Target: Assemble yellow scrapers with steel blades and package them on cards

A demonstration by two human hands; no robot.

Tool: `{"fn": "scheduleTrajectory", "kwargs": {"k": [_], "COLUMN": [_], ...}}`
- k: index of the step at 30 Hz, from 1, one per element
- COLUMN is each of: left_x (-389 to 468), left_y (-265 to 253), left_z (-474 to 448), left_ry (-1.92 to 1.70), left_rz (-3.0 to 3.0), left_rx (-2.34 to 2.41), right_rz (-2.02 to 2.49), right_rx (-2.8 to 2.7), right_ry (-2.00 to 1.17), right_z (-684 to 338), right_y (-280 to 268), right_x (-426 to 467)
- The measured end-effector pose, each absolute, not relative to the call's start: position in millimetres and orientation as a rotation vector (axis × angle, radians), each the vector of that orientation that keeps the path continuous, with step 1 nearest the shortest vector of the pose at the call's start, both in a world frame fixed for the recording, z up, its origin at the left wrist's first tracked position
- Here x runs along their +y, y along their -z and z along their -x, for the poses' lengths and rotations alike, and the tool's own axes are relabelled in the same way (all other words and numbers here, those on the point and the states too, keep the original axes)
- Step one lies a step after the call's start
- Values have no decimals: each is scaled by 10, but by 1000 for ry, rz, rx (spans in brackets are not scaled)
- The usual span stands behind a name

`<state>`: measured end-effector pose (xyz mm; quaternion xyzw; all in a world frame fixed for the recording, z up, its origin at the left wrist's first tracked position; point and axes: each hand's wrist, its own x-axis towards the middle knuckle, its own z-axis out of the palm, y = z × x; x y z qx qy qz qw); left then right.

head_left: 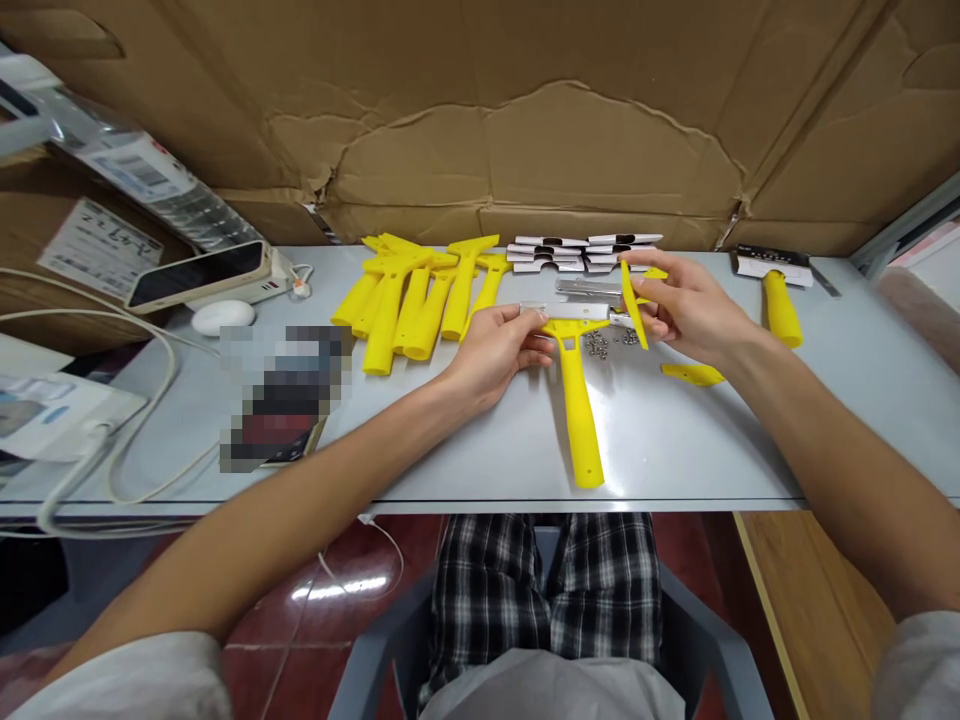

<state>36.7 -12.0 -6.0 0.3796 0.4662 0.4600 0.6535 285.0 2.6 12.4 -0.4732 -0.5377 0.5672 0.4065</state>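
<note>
My left hand (504,350) is closed on the left end of a yellow T-shaped scraper handle (579,410), with thumb and fingers at its head. A flat metal blade (570,311) lies along that head. My right hand (686,305) pinches a thin yellow plastic plate (634,305), turned on edge just right of the blade. Something small and shiny shows between the plate and the handle's head; I cannot make out what. Small screws (596,346) lie loose on the table behind the handle. Another yellow plate (691,374) rests below my right hand.
Several yellow handles (386,320) are piled at the back left. Folded card sleeves (551,254) and metal strips (589,291) lie behind my hands. A sleeved scraper (782,308) sits at right. Phones (199,278), a white mouse (223,318) and cables (169,370) occupy the left. Cardboard (525,130) stands behind.
</note>
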Motion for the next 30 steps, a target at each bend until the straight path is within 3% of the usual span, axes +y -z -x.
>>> {"fn": "scheduleTrajectory", "kwargs": {"k": [20,30], "left_x": [-124,-130], "left_y": [45,64], "left_z": [-387,-382], "left_ry": [-1038,-1027], "left_rz": [-867,-849], "left_rx": [1076,1013], "right_rz": [882,1071], "right_rx": [-1377,-1625], "right_ry": [-1509,-1102], "right_z": [-2971,-2818], "right_y": [-234,-132], "right_x": [9,-65]}}
